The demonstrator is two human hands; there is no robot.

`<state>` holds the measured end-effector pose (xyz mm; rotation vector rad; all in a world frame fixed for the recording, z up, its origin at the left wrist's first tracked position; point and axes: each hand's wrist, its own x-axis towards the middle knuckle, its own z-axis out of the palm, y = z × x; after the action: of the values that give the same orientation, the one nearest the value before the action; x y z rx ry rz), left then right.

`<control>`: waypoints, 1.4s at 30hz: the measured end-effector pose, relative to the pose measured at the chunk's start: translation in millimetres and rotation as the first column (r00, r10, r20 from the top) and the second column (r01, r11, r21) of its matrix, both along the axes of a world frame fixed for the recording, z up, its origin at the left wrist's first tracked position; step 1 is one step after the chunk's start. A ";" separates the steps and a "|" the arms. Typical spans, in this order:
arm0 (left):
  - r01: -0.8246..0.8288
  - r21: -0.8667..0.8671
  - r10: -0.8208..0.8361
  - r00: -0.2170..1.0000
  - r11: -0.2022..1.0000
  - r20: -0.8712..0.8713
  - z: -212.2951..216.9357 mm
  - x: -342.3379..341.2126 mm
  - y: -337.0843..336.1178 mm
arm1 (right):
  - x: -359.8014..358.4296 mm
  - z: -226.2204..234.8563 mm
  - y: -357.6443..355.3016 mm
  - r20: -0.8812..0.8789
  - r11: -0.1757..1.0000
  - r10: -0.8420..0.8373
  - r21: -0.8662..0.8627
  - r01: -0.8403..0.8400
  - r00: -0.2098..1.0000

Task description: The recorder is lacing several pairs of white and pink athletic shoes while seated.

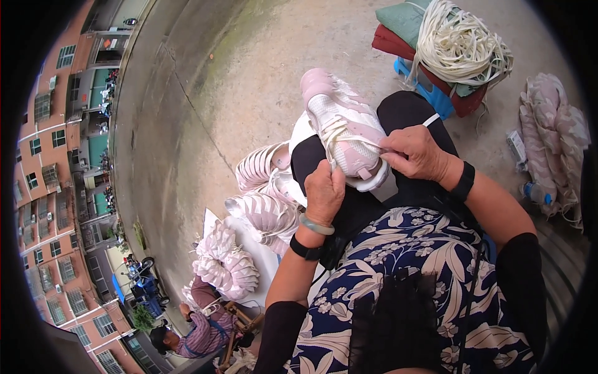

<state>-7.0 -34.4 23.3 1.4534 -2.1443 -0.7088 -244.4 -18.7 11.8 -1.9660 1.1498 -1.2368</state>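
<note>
A pink and white sneaker upper [355, 140] rests across my black-clad knees, its toe pointing away from me. White shoelace [338, 129] runs criss-cross through its eyelets. My left hand [325, 192] is closed at the upper's near left edge, thumb and fingers pinching a strand of the lace. On the other side, my right hand [416, 153] pinches the lace near the upper's right edge, and a white lace end sticks out past its knuckles. The fingertips of both hands are partly hidden.
Bundles of nested pink and white uppers [227, 262] lie to my left, others [551, 134] on the concrete at far right. A heap of white laces [461, 43] sits on cushions over a blue stool [430, 93]. Another person [199, 330] sits at lower left.
</note>
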 end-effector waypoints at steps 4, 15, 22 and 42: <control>-0.013 -0.022 0.012 0.999 1.000 -0.032 -0.4 0.7 1.3 | 1.0 1.3 1.6 -0.036 0.999 -0.007 -0.039 0.005 0.999; -0.030 -0.005 0.029 0.998 1.000 -0.051 -0.8 0.5 1.9 | 2.2 1.5 5.6 -0.132 0.987 0.000 -0.157 -0.021 0.991; -0.036 0.010 0.036 0.998 0.999 -0.044 -1.4 0.2 1.8 | 2.4 4.8 9.6 -0.176 0.962 0.080 -0.244 -0.122 0.981; -0.044 -0.008 0.044 0.998 0.999 -0.037 6.8 2.7 2.0 | 6.7 -0.6 10.2 -0.090 0.965 -0.136 -0.239 0.112 0.987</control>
<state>-4.3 -32.4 30.1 1.4675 -2.0791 -0.7042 -237.8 -8.5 11.1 -2.1828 1.2450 -1.4017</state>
